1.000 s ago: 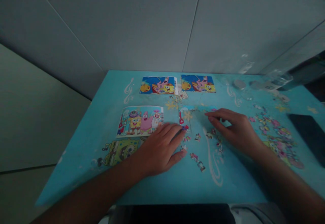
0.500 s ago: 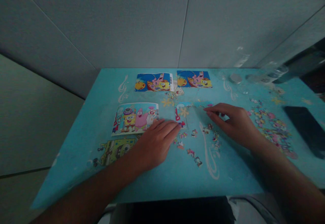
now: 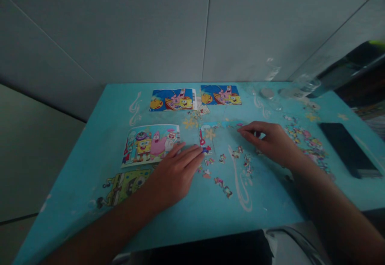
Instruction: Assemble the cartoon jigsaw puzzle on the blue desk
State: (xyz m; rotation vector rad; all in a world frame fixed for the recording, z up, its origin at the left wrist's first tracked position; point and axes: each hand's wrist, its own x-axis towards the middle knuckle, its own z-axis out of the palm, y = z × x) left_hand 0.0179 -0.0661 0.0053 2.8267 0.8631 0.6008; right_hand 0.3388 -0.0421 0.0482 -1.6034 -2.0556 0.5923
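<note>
A partly joined jigsaw puzzle (image 3: 202,136) lies on the table, with its left side and a strip along the top put together. My left hand (image 3: 180,168) rests flat, fingers stretched out, its fingertips at the puzzle's lower left corner. At the right end of the top strip, my right hand (image 3: 261,136) has thumb and forefinger pinched at a small puzzle piece (image 3: 240,124) with a pink patch, largely hidden by the fingertips. Several loose puzzle pieces (image 3: 222,158) are scattered between my hands. Left of the puzzle lies a cartoon picture card (image 3: 155,144), partly behind my left hand.
Two blue cartoon cards (image 3: 173,100) lie at the back by the wall. More loose pieces (image 3: 313,144) are heaped on the right beside a dark phone (image 3: 349,148). A clear plastic bottle (image 3: 306,86) and a round lid (image 3: 267,93) are at the back right.
The whole view has shifted a little, so things appear further left. Both hands keep nearly the same places at the puzzle.
</note>
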